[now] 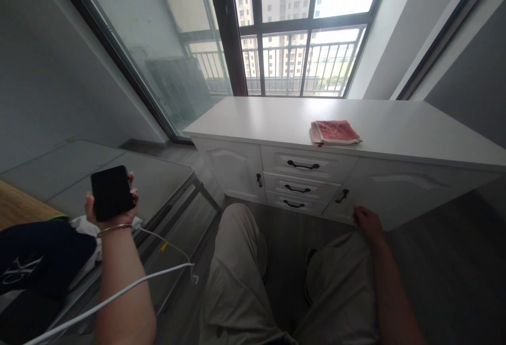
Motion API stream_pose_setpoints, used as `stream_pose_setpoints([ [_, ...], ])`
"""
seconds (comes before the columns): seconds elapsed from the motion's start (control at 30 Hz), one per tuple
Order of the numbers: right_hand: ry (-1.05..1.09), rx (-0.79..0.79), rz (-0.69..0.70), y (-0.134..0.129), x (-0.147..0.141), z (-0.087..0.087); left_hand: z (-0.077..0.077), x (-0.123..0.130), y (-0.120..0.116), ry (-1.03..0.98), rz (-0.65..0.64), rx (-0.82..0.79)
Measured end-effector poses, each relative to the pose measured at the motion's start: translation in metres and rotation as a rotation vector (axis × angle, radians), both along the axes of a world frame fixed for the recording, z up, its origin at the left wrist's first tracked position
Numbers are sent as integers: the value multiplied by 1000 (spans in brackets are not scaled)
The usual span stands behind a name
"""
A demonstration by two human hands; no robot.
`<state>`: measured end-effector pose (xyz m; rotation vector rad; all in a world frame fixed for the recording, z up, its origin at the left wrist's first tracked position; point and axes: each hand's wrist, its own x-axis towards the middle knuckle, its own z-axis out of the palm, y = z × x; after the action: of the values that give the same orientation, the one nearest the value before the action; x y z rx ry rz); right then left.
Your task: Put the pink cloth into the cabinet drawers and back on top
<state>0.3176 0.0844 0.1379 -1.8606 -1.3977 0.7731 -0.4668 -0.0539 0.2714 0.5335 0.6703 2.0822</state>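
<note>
My left hand is closed around a smartphone, its dark screen turned up toward me. The phone is above the edge of a grey folding bed, and a metal bangle circles that wrist. A white cable runs across my left forearm. Beside my right knee, my right hand has its fingers curled together, low in front of the white cabinet. Whether anything is inside those fingers is hidden. A folded red cloth lies on the cabinet top near its front edge.
Three drawers with dark handles sit between the cabinet's two doors. Dark clothing with white lettering is heaped on the bed at the left. Glass doors and a balcony railing are behind the cabinet. My knees are close to its front.
</note>
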Motion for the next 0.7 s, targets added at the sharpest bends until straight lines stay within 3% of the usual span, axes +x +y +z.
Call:
stream_pose_setpoints([
  [0.1,4,-6,1,1,1,-3,-3,-1,6,77,95,-47],
  [0.3,-15,4,9,0,3,-5,-4,-9,19,38,303,-248],
  [0.5,-6,-5,18,0,5,-4,-4,-14,19,64,293,-256],
  [0.7,-11,-5,6,2,6,-7,-1,3,12,58,264,-167],
])
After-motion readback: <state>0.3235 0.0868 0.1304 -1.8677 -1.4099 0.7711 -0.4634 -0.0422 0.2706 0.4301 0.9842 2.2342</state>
